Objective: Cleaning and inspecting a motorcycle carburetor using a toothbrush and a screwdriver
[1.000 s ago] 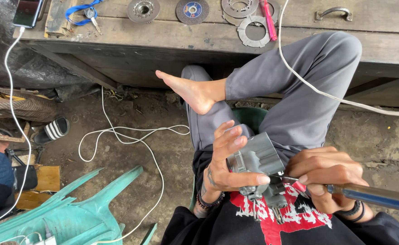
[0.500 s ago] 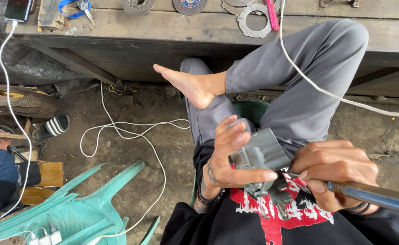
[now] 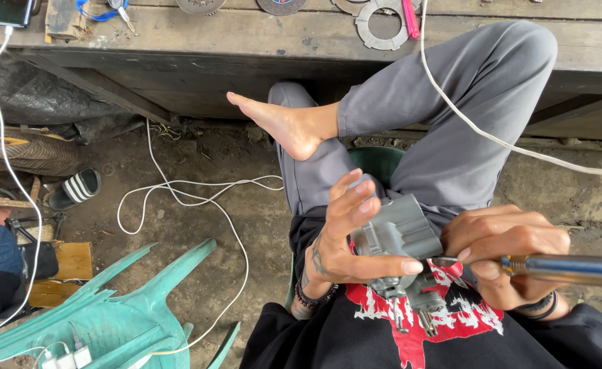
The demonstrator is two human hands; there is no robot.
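Left hand (image 3: 345, 236) cradles grey metal engine part (image 3: 400, 236), fingers half open; right hand (image 3: 506, 249) grips blue-handled tool (image 3: 574, 268) w/ tip on it, lower right.

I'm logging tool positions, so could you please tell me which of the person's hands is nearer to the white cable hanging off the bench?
Right. The right hand lies just below the white cable; the left hand sits farther left.

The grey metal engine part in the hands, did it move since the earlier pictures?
Cannot tell: the grey metal engine part sits slightly lower against the bare foot, but the head camera itself shifted.
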